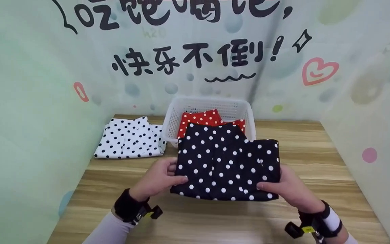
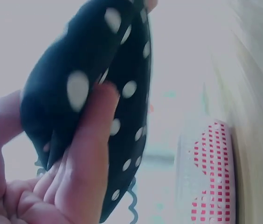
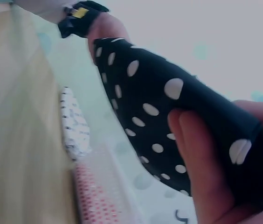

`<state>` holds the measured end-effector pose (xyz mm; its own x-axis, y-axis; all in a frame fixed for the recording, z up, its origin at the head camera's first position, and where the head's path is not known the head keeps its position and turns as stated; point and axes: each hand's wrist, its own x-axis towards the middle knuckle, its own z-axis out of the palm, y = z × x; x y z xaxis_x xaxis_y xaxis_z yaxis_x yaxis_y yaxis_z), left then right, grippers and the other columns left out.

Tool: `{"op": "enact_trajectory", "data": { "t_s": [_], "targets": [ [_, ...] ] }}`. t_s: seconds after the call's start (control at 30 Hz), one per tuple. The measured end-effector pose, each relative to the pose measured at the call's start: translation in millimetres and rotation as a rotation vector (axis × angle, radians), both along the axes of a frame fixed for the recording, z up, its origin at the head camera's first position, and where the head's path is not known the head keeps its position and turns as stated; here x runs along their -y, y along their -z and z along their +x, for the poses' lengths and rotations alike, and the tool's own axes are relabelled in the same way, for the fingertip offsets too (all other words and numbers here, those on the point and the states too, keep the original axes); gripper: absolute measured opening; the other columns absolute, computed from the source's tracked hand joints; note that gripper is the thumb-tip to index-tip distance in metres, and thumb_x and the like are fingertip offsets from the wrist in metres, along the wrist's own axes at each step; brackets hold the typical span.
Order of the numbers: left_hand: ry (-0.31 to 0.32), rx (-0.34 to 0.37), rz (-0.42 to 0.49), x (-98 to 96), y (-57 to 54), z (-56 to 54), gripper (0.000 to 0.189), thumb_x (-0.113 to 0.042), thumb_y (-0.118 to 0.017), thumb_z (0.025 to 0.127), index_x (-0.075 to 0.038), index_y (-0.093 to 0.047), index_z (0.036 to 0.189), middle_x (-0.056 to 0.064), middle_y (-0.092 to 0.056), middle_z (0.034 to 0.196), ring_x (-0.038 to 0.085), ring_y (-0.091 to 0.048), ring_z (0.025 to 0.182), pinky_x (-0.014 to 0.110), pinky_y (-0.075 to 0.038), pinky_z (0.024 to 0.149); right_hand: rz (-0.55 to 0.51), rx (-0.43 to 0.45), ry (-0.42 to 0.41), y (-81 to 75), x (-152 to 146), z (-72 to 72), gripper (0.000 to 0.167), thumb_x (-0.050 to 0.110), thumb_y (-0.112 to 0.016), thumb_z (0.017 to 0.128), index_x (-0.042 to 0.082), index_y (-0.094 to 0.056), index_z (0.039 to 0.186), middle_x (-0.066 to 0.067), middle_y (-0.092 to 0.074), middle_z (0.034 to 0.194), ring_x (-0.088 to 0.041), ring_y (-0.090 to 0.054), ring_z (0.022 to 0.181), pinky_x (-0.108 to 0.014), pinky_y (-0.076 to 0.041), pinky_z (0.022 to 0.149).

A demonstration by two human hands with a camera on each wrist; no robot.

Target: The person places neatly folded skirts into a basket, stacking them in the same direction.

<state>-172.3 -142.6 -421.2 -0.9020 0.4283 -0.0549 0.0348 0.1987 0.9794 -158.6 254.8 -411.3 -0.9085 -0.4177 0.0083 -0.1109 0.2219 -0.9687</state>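
Observation:
A folded black cloth with white polka dots [image 1: 222, 162] is held up above the table between both hands. My left hand [image 1: 161, 178] pinches its left edge, thumb on the near face and fingers behind. On the opposite side my right hand [image 1: 291, 188] grips the lower right edge the same way. Both wrist views show the fabric's folded layers, the left fingers [image 2: 92, 144] and the right fingers [image 3: 197, 154] pressed against it. Behind it, red cloth with white dots [image 1: 200, 120] lies in a white plastic basket [image 1: 210, 100], partly hidden by the black one.
Left of the basket, a folded white cloth with black dots [image 1: 127, 139] lies on the wooden table [image 1: 303, 135]. A printed curtain wall [image 1: 195, 88] stands behind the table, and further panels close in both sides.

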Motion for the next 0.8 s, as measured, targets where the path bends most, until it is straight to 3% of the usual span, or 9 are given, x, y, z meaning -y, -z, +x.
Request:
{"op": "enact_trajectory", "data": {
  "t_s": [0.2,0.43,0.57,0.67,0.8],
  "targets": [
    [-0.134,-0.046,0.022,-4.2,0.0,-16.9,0.052,-0.005,-0.079,0.091,0.009,-0.060,0.137,0.027,-0.074,0.126,0.031,-0.078,0.109,0.034,-0.066,0.088,-0.011,0.047,0.081,-8.9,3.9,-28.7,0.043,0.002,-0.079,0.090,-0.011,-0.060,0.126,-0.008,-0.079,0.108,-0.020,-0.079,0.097,-0.035,-0.067,0.086],
    [-0.203,-0.017,0.104,-2.5,2.6,-41.0,0.044,0.000,-0.075,0.092,0.009,-0.062,0.133,0.028,-0.075,0.124,0.028,-0.079,0.103,0.035,-0.066,0.087,-0.084,0.084,0.073,-4.9,10.7,-53.4,0.041,0.001,-0.075,0.094,-0.010,-0.058,0.130,-0.006,-0.077,0.110,-0.020,-0.079,0.097,-0.035,-0.067,0.086],
    [-0.240,-0.026,0.097,-1.3,4.9,-51.0,0.040,0.000,-0.075,0.093,0.008,-0.063,0.131,0.026,-0.076,0.121,0.024,-0.080,0.099,0.033,-0.066,0.085,-0.089,0.084,0.107,-3.0,15.0,-65.8,0.038,0.002,-0.074,0.095,-0.010,-0.059,0.127,-0.006,-0.077,0.108,-0.018,-0.079,0.095,-0.033,-0.066,0.086],
    [-0.289,-0.066,0.073,-2.1,3.5,-65.4,0.037,-0.001,-0.075,0.093,0.007,-0.066,0.129,0.025,-0.077,0.118,0.021,-0.080,0.095,0.030,-0.066,0.084,-0.067,0.041,0.171,-1.8,19.7,-79.8,0.036,0.003,-0.075,0.094,-0.011,-0.061,0.125,-0.006,-0.077,0.105,-0.016,-0.078,0.092,-0.031,-0.066,0.085],
    [-0.376,-0.120,0.041,-6.6,4.4,-93.0,0.031,-0.002,-0.077,0.093,0.005,-0.070,0.122,0.023,-0.079,0.113,0.015,-0.078,0.089,0.025,-0.065,0.082,-0.003,-0.045,0.290,3.1,27.1,-102.7,0.036,0.008,-0.079,0.093,-0.010,-0.066,0.121,-0.005,-0.077,0.103,-0.011,-0.076,0.087,-0.027,-0.065,0.081]
  ]
}}
